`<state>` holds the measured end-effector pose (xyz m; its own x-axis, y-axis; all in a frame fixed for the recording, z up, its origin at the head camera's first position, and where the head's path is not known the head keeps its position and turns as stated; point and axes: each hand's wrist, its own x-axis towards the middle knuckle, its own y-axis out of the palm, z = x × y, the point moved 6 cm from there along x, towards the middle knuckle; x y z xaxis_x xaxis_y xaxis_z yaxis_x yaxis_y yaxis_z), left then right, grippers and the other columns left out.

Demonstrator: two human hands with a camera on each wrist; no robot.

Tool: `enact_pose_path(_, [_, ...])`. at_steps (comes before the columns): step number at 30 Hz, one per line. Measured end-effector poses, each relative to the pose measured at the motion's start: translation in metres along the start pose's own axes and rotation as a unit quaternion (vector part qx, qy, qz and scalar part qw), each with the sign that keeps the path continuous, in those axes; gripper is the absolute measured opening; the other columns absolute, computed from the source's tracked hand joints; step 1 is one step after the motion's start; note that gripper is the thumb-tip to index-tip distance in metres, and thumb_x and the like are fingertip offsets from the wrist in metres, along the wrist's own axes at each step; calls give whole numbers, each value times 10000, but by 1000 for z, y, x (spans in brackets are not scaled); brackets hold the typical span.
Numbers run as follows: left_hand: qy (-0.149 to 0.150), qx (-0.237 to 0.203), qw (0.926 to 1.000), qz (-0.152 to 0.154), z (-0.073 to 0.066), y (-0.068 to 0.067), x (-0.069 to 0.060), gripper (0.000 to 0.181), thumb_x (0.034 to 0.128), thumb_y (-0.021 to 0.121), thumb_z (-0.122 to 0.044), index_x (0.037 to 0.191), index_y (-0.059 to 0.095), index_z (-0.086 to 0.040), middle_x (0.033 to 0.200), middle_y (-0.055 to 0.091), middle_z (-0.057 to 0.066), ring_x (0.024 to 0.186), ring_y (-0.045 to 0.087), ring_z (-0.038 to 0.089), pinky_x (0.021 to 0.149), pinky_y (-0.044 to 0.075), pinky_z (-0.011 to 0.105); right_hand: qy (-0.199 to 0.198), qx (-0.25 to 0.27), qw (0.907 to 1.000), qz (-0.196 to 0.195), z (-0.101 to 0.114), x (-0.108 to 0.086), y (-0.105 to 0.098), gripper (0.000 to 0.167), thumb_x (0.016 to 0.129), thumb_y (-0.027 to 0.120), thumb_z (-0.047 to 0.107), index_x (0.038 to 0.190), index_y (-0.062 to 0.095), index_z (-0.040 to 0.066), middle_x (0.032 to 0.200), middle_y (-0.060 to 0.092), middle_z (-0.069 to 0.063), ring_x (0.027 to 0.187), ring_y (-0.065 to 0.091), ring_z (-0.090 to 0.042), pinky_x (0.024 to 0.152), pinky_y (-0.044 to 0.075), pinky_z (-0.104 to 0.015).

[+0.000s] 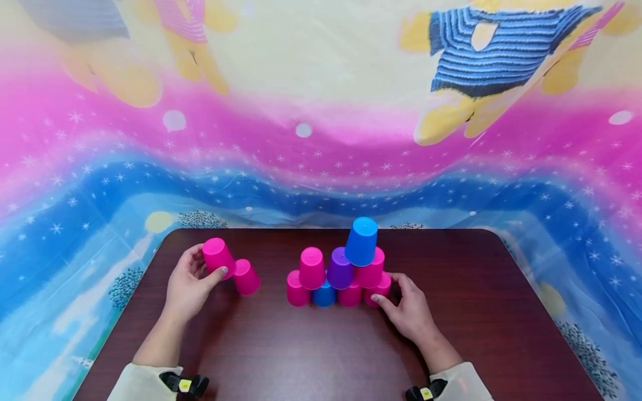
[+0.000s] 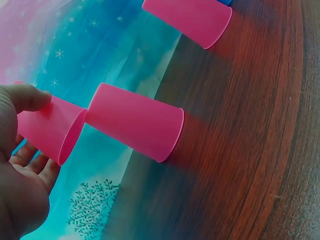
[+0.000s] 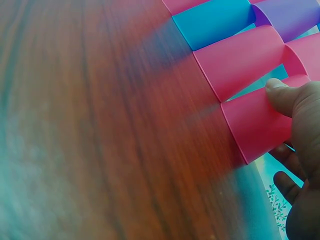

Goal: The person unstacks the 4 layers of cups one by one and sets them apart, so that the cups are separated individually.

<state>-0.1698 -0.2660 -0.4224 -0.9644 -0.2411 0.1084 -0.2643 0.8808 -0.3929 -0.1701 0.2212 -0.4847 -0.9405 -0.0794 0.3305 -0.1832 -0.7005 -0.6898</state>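
My left hand [image 1: 189, 284] grips a pink cup [image 1: 218, 257] between thumb and fingers, upside down and tilted. Its rim meets the top edge of another pink cup [image 2: 137, 122], which stands inverted on the table. To the right rises a stack of inverted cups. Its bottom row has a pink cup [image 1: 298, 288], a blue cup [image 1: 324, 295], a pink cup [image 1: 349, 295] and, at the right end, a pink cup [image 3: 257, 120] that my right hand [image 1: 412, 313] holds. Above sit a pink cup [image 1: 312, 268], a purple cup [image 1: 340, 268] and a pink cup [image 1: 370, 272]. A blue cup [image 1: 362, 242] tops the right side.
The cups stand on a dark brown wooden table [image 1: 281, 356] with rounded far corners. Behind and beside it hangs a printed cloth [image 1: 311, 156] with snowflakes and bears. Each wrist wears a black strap device, the left one [image 1: 184, 384] and the right one [image 1: 426, 391].
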Motion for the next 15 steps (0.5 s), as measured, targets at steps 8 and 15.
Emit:
enact_pose_path(8, [-49, -25, 9999, -125, 4, -4, -1, 751, 906, 807, -110, 1524, 385, -53, 1482, 516, 178, 1392, 494, 369, 1153, 398, 490, 36, -15, 10000, 11, 0, 0, 1, 568, 842, 889, 268, 1284, 573, 104, 1150, 657, -64, 994, 646, -255, 825, 587, -457])
enact_pose_path(15, [-89, -163, 9997, -153, 6, -7, -1, 778, 907, 805, -105, 1544, 361, -55, 1495, 501, 176, 1402, 481, 364, 1163, 395, 475, -3, -25, 10000, 2, 0, 0, 1, 567, 843, 887, 271, 1285, 573, 107, 1157, 659, -62, 994, 641, -245, 824, 587, -457])
